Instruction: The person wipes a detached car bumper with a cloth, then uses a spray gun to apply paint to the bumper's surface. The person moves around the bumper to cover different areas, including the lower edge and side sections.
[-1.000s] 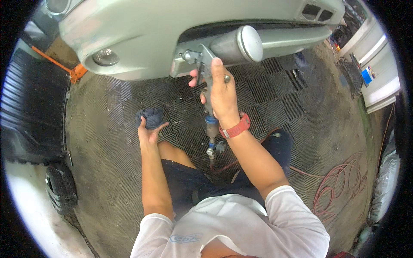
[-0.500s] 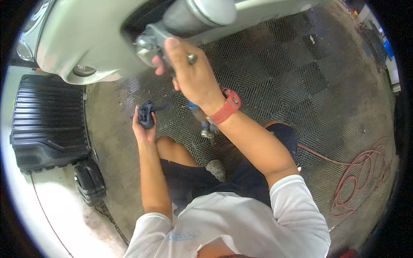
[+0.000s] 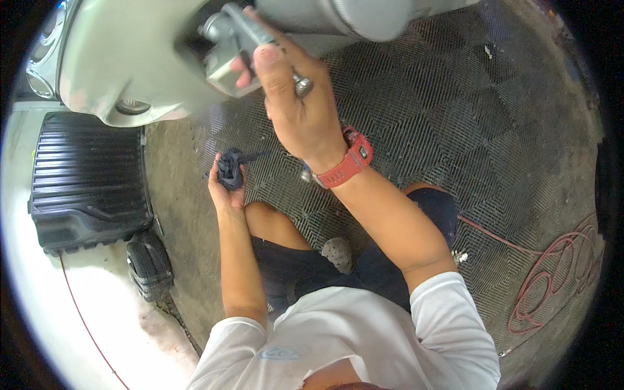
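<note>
My right hand [image 3: 302,107], with a red watch on its wrist, is wrapped round the handle of a metal spray gun [image 3: 250,32]. The gun is raised close in front of a pale car bumper [image 3: 123,58]; its grey cup [image 3: 374,16] shows at the top edge, and a round knob stands out beside my thumb. Motion blurs the gun's front, and I cannot tell whether it touches the bumper. Lower and to the left, my left hand [image 3: 229,197] is closed around a crumpled dark cloth [image 3: 229,168], palm up, above my knee.
A ribbed black plastic liner [image 3: 91,175] leans at the left, with a smaller black ribbed piece [image 3: 149,266] beside it. A red hose [image 3: 539,286] lies coiled on the patterned floor mat [image 3: 429,123] at the right. A thin red line runs down the left.
My right hand and the spray gun have shifted slightly right in the view, and the cup sits further right. The left hand with the cloth and the surroundings have also moved a little right.
</note>
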